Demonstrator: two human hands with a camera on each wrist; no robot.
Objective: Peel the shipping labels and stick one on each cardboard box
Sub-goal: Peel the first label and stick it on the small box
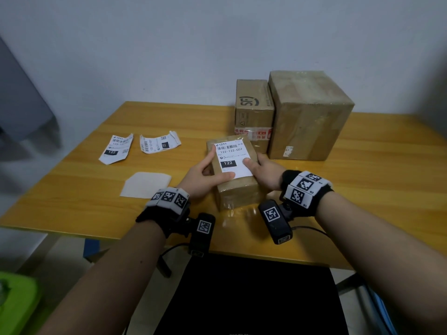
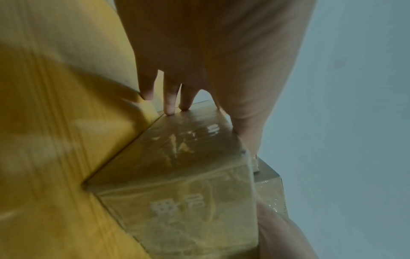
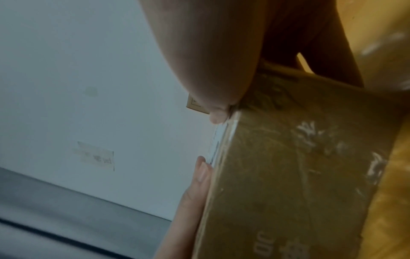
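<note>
A small taped cardboard box [image 1: 238,189] sits near the table's front edge with a white shipping label [image 1: 233,158] on its top. My left hand [image 1: 205,170] lies against the box's left side with straight fingers [image 2: 169,101], its thumb pressing the label's near edge. My right hand [image 1: 262,169] grips the box's right side, with its thumb on the label. Two more labels [image 1: 116,148] [image 1: 159,142] lie curled at the left. The SF box [image 1: 254,112] and a large box [image 1: 307,114] stand behind. The right wrist view shows the small box [image 3: 299,175] and the label's edge [image 3: 216,140].
A blank backing sheet [image 1: 145,184] lies on the wooden table [image 1: 362,177] left of my hands. The wall is just behind the boxes. A grey object [image 1: 21,105] stands at the far left, a green object [image 1: 14,301] low on the left, and a black surface [image 1: 254,298] lies below the table edge.
</note>
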